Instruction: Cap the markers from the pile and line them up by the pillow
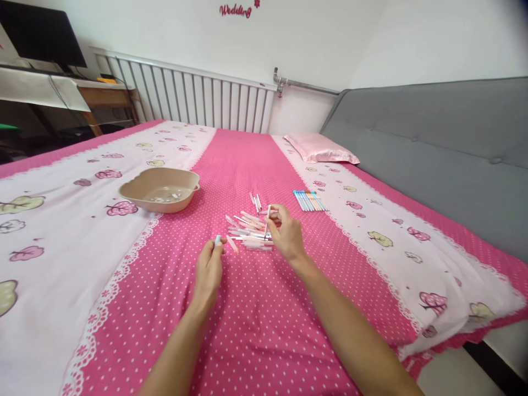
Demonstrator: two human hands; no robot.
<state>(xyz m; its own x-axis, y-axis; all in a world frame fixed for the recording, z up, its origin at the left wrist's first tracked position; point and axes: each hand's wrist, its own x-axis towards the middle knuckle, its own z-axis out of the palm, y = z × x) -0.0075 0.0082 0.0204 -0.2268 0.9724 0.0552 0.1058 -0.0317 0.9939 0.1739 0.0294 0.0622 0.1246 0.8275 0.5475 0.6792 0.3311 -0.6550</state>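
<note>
My left hand [209, 264] is closed around a light blue pen part [218, 240], whose upper end shows above the thumb. In a pinch of thumb and fingers, my right hand [286, 234] holds a slim white pen refill [268, 220] nearly upright, its lower end over a loose pile. That pile of clear and pinkish pen barrels and refills [249, 228] lies between my hands on the pink dotted sheet. One clear barrel with an orange tip [232, 244] rests just right of my left hand. A few more thin refills [256, 203] lie behind the pile.
A beige plastic basin [165, 206] with small pale pieces inside stands to the left. Several blue and peach pens [310, 201] lie in a row at right. Farther back are a pink pillow [322, 148], a grey headboard [433, 137] and a white radiator [185, 91].
</note>
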